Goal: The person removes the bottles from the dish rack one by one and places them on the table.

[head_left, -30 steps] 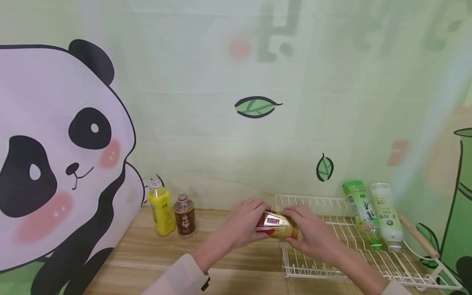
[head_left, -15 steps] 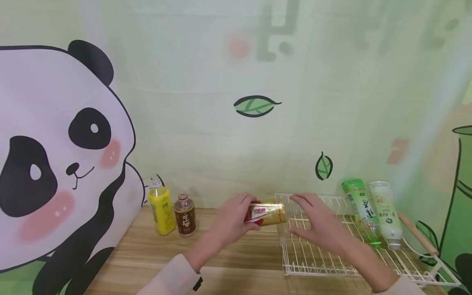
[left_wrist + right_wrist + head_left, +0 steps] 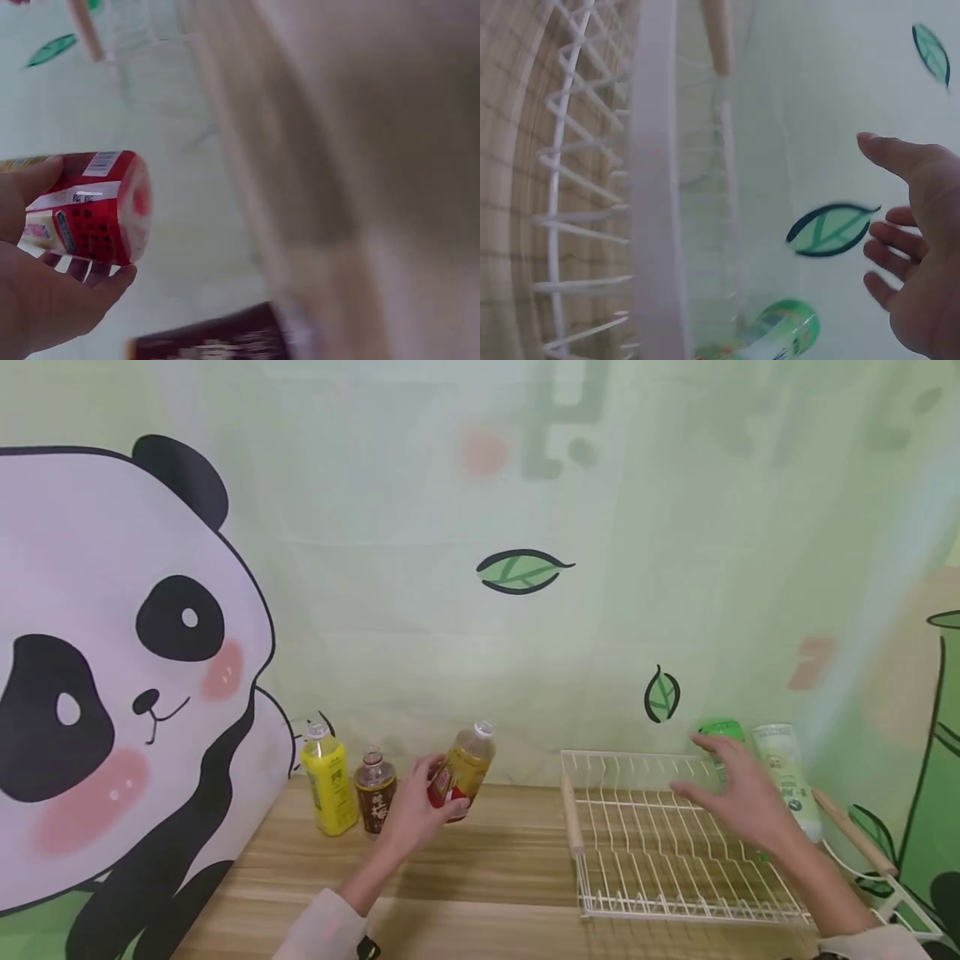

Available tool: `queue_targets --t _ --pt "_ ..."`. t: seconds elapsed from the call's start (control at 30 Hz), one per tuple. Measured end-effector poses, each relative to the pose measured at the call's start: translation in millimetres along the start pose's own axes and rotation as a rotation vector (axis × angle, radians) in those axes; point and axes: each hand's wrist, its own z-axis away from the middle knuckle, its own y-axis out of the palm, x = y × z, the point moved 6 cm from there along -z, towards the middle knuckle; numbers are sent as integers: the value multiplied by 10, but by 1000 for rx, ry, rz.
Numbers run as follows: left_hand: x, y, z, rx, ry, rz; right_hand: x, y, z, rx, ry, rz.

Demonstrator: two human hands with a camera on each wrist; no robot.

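Observation:
My left hand grips a bottle with a red and gold label around its lower part. It is tilted, its neck up and to the right, above the wooden table. In the left wrist view the bottle's red base faces the camera, thumb and fingers curled round its side. Just left of that hand stand a dark brown-labelled bottle and a yellow bottle. My right hand holds nothing; its fingers are spread over the right part of the white wire rack.
On the rack's right side lie a green bottle, mostly behind my right hand in the head view, and a white bottle. Wooden handles stand at the rack's ends. A printed panda cloth hangs behind the table.
My right hand has let go of the red and gold bottle and moved right over the rack. My left hand has carried the bottle left and turned its neck upward.

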Motion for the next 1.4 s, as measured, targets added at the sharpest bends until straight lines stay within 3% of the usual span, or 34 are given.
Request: queue_targets --t 0.13,0.3,0.43,0.6,0.77,1.03,1.4 --pt "234 34 47 -35 -27 20 -364 -8 68 1 149 -22" --pt "490 85 129 -60 -74 37 -715 20 180 -20 236 21" --pt "603 109 177 -66 -105 24 -927 47 257 -5 303 21" --pt "640 126 195 -73 -107 0 -1077 62 274 -1 327 27" --pt "691 178 240 -29 -135 14 -1181 102 278 13 328 38" --pt "718 198 274 -3 -157 13 -1346 194 269 100 356 53" --pt "668 168 255 18 -149 -81 -1402 206 221 73 371 144"
